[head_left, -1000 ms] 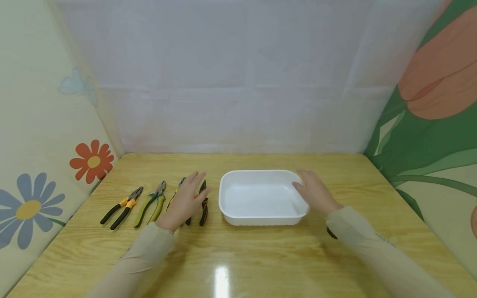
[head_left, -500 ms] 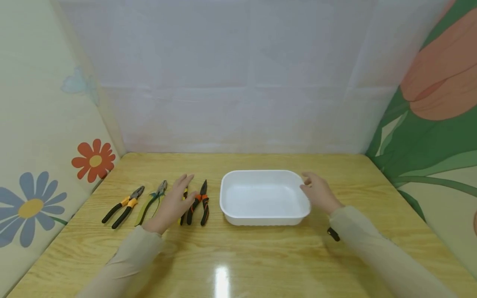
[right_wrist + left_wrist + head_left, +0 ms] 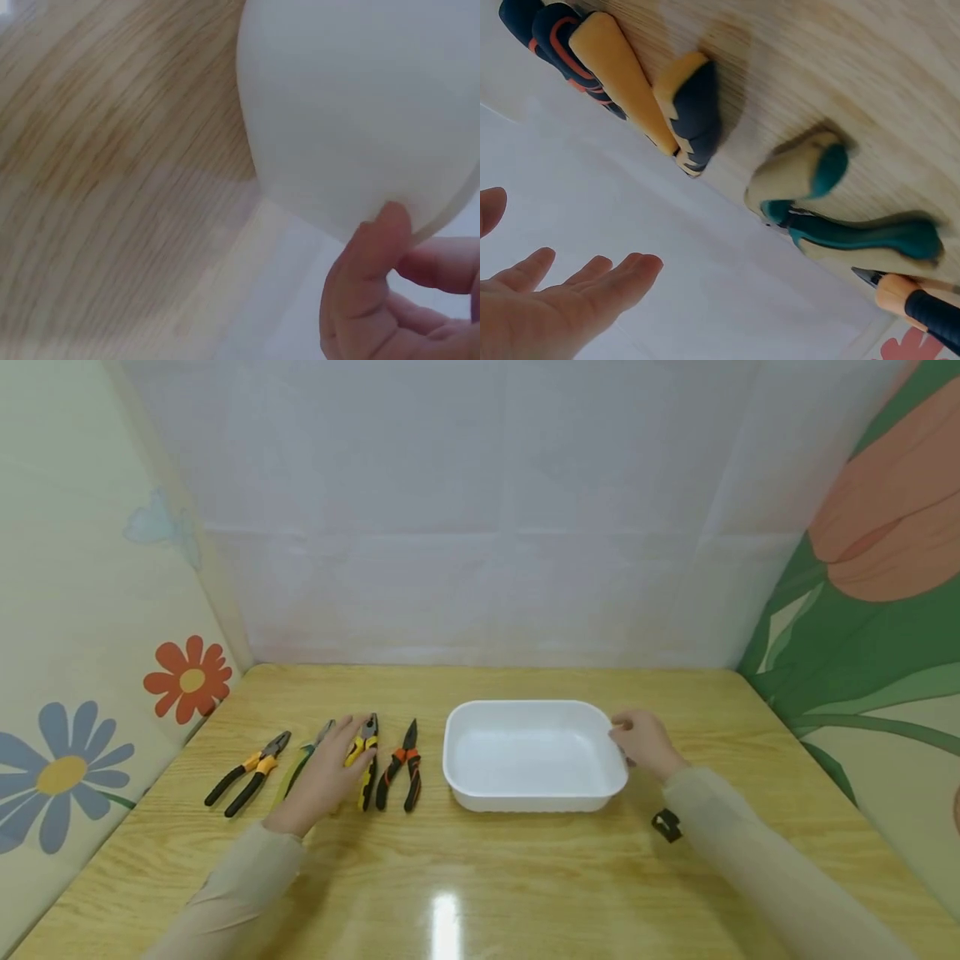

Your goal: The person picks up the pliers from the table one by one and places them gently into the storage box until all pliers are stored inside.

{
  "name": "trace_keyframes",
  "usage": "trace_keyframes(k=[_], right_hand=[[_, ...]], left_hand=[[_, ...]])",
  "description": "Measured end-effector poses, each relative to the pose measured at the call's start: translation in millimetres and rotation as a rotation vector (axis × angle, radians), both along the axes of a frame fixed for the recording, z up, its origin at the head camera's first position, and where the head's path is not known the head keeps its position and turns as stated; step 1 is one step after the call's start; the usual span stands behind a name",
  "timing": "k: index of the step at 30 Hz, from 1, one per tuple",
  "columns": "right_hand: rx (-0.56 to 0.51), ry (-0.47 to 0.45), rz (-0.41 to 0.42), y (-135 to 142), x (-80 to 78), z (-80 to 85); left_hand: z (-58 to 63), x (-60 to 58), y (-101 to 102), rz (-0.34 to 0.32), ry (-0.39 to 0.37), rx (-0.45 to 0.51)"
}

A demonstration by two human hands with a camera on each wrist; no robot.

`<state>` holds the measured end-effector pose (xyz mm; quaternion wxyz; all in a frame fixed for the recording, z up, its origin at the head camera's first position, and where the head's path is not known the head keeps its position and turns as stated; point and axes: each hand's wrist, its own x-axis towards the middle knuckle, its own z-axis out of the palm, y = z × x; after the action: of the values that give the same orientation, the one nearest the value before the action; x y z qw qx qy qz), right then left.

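A white plastic basin (image 3: 537, 802) stands on the wooden table. At its right end my right hand (image 3: 645, 743) pinches the rim between thumb and fingers; the right wrist view shows a fingertip (image 3: 393, 221) against the outer wall. My left hand (image 3: 322, 781) hovers with spread fingers over the row of pliers, holding nothing. Partly hidden beneath it are green-handled pliers (image 3: 291, 775), seen whole as teal-and-cream handled pliers (image 3: 866, 236) in the left wrist view. Just right of the hand lie yellow-and-black pliers (image 3: 368, 777), then long-nose pliers (image 3: 410, 756) with black-and-red handles.
Orange-and-black pliers (image 3: 262, 767) lie at the left end of the row. A small black object (image 3: 666, 825) is near the right sleeve. A white backdrop (image 3: 480, 527) closes the table's far edge, with flower-printed sheets (image 3: 67, 610) at the sides.
My left hand has moved left, away from the long-nose pliers, uncovering them and the yellow-and-black pair. My right hand has moved from over the basin's right edge to a pinch on its rim.
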<state>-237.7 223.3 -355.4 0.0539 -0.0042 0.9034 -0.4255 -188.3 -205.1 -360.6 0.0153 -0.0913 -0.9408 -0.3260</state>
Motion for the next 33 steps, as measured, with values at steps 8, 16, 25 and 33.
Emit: trace_keyframes(k=[8, 16, 25, 33], right_hand=[[-0.194, -0.126, 0.015, 8, -5.1, -0.3], [-0.232, -0.239, -0.012, 12, -10.0, 2.0], [-0.192, -0.276, -0.042, 12, -11.3, 3.7], [-0.203, -0.277, -0.048, 10, -12.4, 2.5]], left_hand=[[2.0, 0.5, -18, 0.028, 0.003, 0.013], [6.8, 4.7, -31, 0.049, 0.004, 0.000], [0.6, 6.0, -44, 0.085, -0.032, -0.002], [1.5, 8.1, -62, 0.088, -0.012, -0.025]])
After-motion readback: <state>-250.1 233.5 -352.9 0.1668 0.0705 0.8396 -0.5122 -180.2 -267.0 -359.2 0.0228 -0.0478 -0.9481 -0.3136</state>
